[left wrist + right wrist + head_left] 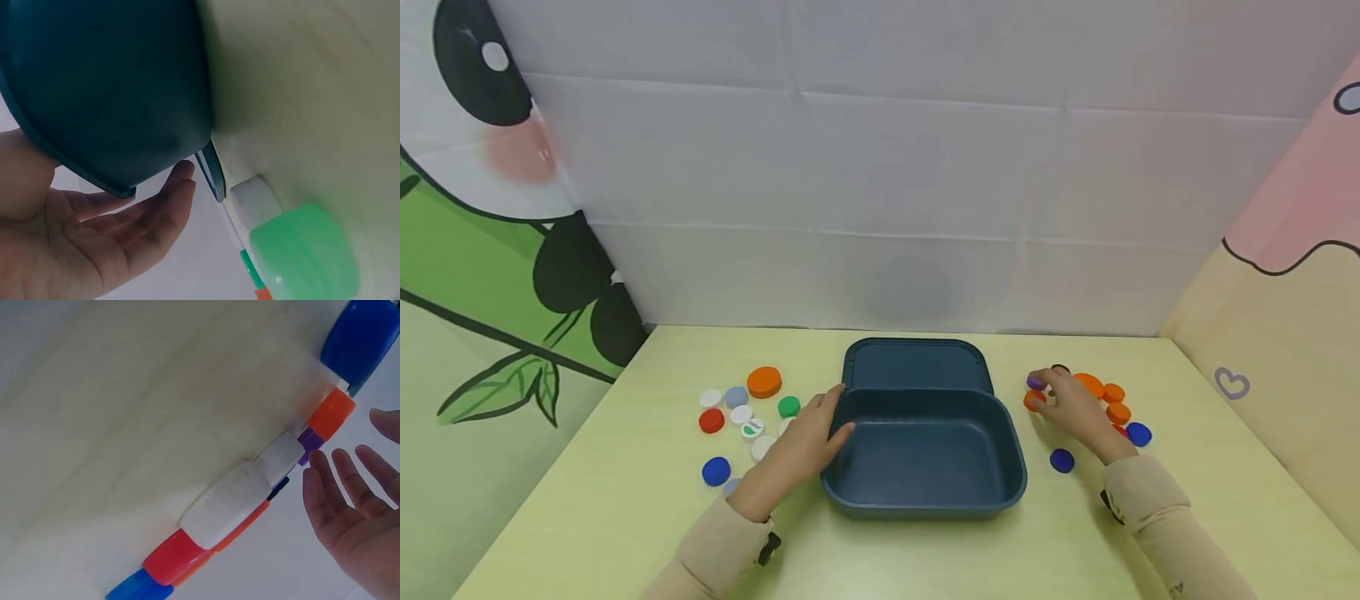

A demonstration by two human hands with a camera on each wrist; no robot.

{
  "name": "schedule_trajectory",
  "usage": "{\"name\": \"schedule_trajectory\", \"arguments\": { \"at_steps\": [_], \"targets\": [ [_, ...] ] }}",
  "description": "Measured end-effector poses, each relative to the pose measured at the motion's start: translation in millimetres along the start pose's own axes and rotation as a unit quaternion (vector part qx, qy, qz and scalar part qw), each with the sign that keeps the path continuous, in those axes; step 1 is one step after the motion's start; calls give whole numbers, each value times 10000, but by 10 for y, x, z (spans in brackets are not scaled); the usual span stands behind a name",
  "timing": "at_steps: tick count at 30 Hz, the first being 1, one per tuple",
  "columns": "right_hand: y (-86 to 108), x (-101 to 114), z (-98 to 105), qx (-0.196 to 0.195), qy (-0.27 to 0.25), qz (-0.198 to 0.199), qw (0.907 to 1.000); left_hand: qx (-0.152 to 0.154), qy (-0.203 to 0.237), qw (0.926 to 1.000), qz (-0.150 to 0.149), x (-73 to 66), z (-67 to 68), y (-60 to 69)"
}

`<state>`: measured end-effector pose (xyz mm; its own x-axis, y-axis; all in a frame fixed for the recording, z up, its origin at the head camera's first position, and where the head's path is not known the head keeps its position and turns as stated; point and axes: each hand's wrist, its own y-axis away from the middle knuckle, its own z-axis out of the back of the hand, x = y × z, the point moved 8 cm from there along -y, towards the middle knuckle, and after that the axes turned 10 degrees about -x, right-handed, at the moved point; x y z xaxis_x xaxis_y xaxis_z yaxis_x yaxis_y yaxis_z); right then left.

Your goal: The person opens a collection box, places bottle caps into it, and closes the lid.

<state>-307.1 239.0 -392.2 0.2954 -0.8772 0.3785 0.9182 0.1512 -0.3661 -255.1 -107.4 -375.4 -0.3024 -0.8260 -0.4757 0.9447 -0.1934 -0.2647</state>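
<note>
A dark blue lunch box point(925, 508) stands in mid-table, with its lid point(917, 364) lying behind it. My left hand point(801, 437) holds the box's left rim: the thumb reaches over the inside, and the fingers lie along the outer wall. In the left wrist view, the left hand point(112, 244) shows bent fingers beside the box's corner. Over on the right, my right hand point(1075, 408) reaches among bottle caps, its fingertips close to a purple cap point(1034, 382) and an orange cap point(1033, 401). The right wrist view shows that hand point(356, 512) with spread fingers, holding nothing.
Left of the box lie several bottle caps, among them a large orange cap point(763, 382), a red cap point(711, 420), a green cap point(788, 407) and a blue cap point(716, 472). A dark blue cap point(1062, 461) lies before the right group. A white wall point(880, 283) rises behind.
</note>
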Motion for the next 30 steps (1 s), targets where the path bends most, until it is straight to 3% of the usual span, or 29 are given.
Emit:
{"name": "schedule_trajectory", "arguments": {
  "at_steps": [14,30],
  "targets": [
    [-20,-105,-82,633,-128,-528,9965,-16,-28,10000,46,19,-74,-1],
    [-26,-81,-138,573,502,-22,9971,63,4,9999,122,25,-80,-7]
  ]
}}
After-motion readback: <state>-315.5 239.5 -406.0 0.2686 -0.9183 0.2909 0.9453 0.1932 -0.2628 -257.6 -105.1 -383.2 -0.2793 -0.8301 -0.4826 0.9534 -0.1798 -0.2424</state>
